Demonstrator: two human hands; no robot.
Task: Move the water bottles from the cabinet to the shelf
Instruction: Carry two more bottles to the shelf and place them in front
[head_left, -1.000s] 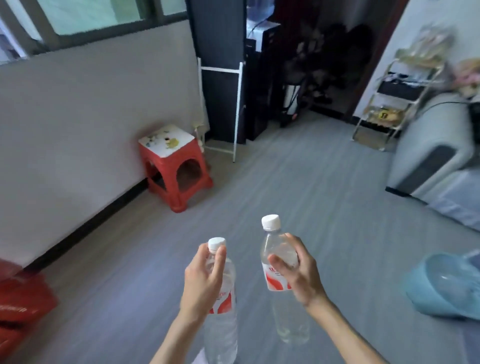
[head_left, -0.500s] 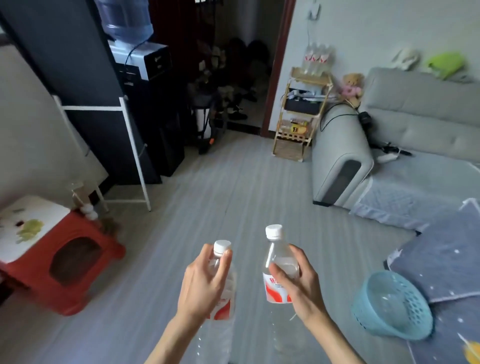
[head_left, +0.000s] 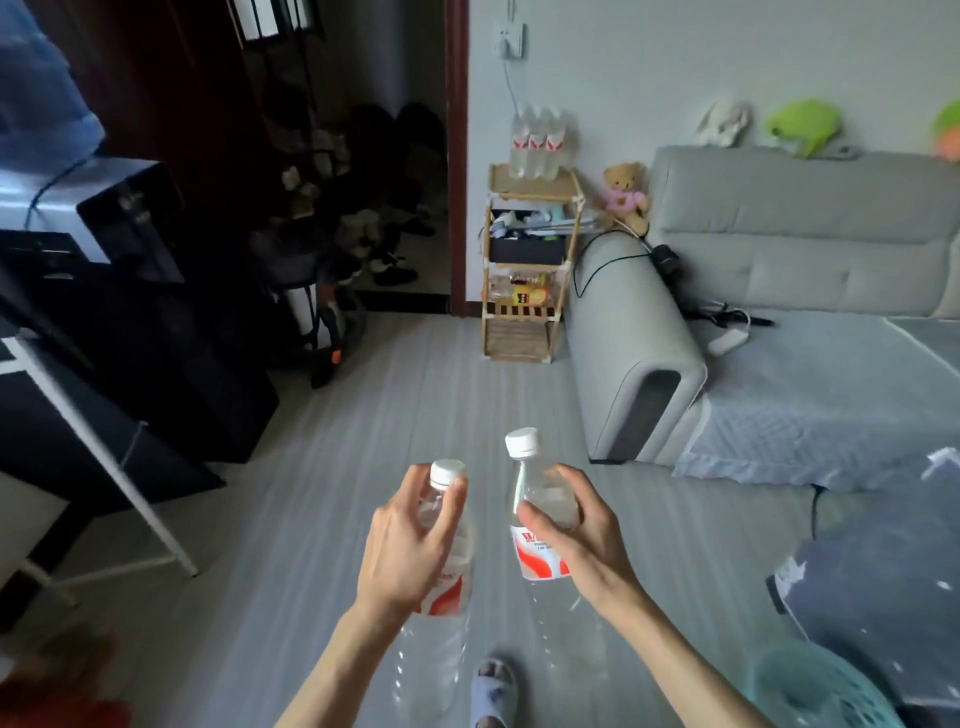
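**Two bottles carried upright, shelf far ahead**

The left bottle (head_left: 447, 571) is upright in the left hand (head_left: 410, 551), whose fingers and thumb curl round its upper body just under the white cap. The right bottle (head_left: 540, 525) is also upright, a little higher and farther, grasped by the right hand (head_left: 582, 535) round its shoulder above the red-and-white label. The two bottles are near each other but apart, both held over the grey floor (head_left: 363, 415) in the near middle of the scene.

Far ahead, against the wall beside the doorway, stands a wooden shelf (head_left: 530, 270). On its top tier is a cluster of bottles (head_left: 540, 143) with the same red labels (their number is hard to tell); lower tiers hold boxes and packets.

A grey sofa (head_left: 779, 291) sits just right of the shelf, with a teddy bear (head_left: 626, 197) on its arm. At the far left is a dark cabinet (head_left: 171, 364) with a water dispenser (head_left: 62, 171). A teal basket (head_left: 826, 686) lies near right, and a slippered foot (head_left: 491, 686) shows at the near edge.
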